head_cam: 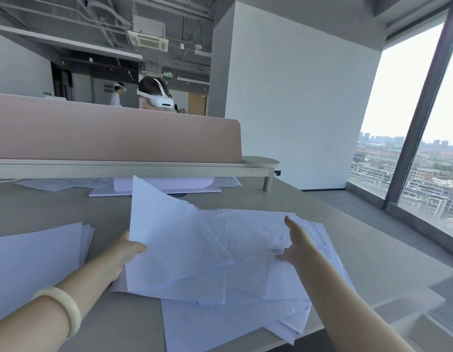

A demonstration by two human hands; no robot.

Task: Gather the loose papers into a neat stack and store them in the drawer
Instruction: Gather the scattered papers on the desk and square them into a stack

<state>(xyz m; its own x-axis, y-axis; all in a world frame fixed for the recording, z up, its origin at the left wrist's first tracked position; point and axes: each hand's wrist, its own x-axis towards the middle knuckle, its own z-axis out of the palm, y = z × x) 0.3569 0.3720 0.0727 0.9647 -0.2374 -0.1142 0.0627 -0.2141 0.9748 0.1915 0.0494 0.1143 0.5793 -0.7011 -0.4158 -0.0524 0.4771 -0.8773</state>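
Across the near half of a pale desk, a sprawl of loose papers: white sheets overlapping at all angles, out to the near edge and slightly past it. Above that sprawl, a lifted sheaf of several sheets, tilted up with its far corner highest and its lower edge down on the pile, gripped at its near left side by the left hand, thumb on top, fingers hidden beneath. On that wrist, a pale bangle. To the right, the right hand, released and grasping nothing, index finger stretched forward, thumb out to the side, low over the spread sheets; touching them or just above, impossible to tell. At far left on the desk, apart from the sprawl, a second stack of white sheets, roughly squared. Further back, under a low cream shelf, a pink board and a few more sheets with faint printed lines, too blurred to read. Behind the shelf, a pink divider; beyond it, a person in a white headset, any marking on it too small to make out. Higher up, a green sign, lettering unreadable. At right, a tall window over city rooftops.
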